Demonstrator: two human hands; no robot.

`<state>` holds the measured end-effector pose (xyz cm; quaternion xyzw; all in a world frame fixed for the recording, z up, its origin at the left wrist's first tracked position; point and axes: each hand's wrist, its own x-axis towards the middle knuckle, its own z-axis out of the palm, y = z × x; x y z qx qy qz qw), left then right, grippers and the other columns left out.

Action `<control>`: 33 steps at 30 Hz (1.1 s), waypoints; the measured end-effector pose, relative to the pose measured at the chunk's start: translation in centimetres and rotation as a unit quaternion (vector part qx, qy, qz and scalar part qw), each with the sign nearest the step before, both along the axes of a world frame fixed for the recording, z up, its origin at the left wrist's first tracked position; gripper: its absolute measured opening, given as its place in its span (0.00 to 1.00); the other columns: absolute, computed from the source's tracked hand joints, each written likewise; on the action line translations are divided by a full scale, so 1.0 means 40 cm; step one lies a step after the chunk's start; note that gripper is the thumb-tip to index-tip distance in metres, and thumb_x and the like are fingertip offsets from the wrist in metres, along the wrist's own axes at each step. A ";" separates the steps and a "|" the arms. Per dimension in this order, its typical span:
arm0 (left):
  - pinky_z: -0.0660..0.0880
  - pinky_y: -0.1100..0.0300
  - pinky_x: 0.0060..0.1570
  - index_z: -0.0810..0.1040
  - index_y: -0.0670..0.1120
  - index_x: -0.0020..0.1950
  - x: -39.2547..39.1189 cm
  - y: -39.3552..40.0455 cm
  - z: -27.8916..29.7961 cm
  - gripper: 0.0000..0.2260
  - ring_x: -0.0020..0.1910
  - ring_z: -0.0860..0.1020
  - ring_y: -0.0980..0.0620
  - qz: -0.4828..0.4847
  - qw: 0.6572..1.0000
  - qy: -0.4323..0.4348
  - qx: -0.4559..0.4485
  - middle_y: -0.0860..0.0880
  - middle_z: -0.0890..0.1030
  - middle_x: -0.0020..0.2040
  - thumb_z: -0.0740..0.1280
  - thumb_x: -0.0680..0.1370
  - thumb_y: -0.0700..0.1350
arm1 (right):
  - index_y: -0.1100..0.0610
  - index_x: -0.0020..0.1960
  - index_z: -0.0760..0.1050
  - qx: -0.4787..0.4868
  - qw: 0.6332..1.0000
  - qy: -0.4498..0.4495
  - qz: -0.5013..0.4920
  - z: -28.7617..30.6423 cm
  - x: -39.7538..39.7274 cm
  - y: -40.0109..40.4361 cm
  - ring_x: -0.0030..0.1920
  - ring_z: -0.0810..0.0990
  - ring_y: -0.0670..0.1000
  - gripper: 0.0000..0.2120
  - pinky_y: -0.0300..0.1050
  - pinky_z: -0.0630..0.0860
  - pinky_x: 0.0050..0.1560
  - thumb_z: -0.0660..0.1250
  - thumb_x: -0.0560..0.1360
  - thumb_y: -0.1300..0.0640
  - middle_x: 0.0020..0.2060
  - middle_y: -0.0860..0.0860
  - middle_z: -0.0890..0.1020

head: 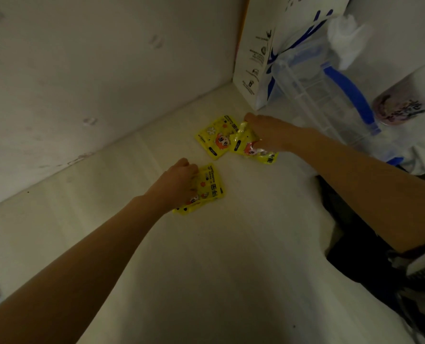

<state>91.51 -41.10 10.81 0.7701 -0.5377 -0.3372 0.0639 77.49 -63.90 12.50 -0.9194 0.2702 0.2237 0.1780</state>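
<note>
Several small yellow snack packets with a cartoon face lie on a white tabletop [231, 256] near its far corner. My left hand [179, 184] has curled fingers on a small stack of packets [212, 184] in the middle. My right hand [271, 131] grips a crinkled packet [246, 145] further back, with its lower end sticking out below the fingers. One more packet [215, 136] lies flat and free just left of the right hand.
White walls [94, 83] close the table on the left and back. A white paper bag [258, 58] and a clear plastic box with blue handle [330, 90] stand at the back right. A printed cup [400, 108] sits right of them. Dark objects lie past the table's right edge.
</note>
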 end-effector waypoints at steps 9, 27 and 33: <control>0.74 0.56 0.35 0.74 0.41 0.52 0.067 0.017 0.007 0.11 0.40 0.78 0.43 0.204 0.978 0.013 -0.034 0.42 0.78 0.46 0.70 0.72 0.37 | 0.68 0.42 0.74 0.082 0.995 -0.060 0.014 0.016 0.053 0.010 0.42 0.77 0.56 0.17 0.47 0.71 0.43 0.73 0.70 0.53 0.40 0.60 0.78; 0.74 0.57 0.39 0.74 0.45 0.60 0.132 -0.028 -0.022 0.15 0.44 0.77 0.46 0.359 0.927 0.052 -0.098 0.45 0.80 0.54 0.71 0.75 0.45 | 0.55 0.33 0.71 0.043 0.998 0.022 0.035 -0.064 0.168 -0.024 0.44 0.79 0.56 0.16 0.51 0.78 0.50 0.71 0.69 0.45 0.36 0.51 0.75; 0.78 0.52 0.43 0.74 0.46 0.57 0.100 0.014 -0.023 0.16 0.44 0.80 0.46 0.387 0.915 0.083 -0.079 0.48 0.80 0.50 0.73 0.73 0.47 | 0.55 0.33 0.67 0.104 0.993 -0.050 -0.036 -0.046 0.102 0.028 0.41 0.75 0.53 0.15 0.44 0.72 0.39 0.72 0.70 0.55 0.32 0.47 0.70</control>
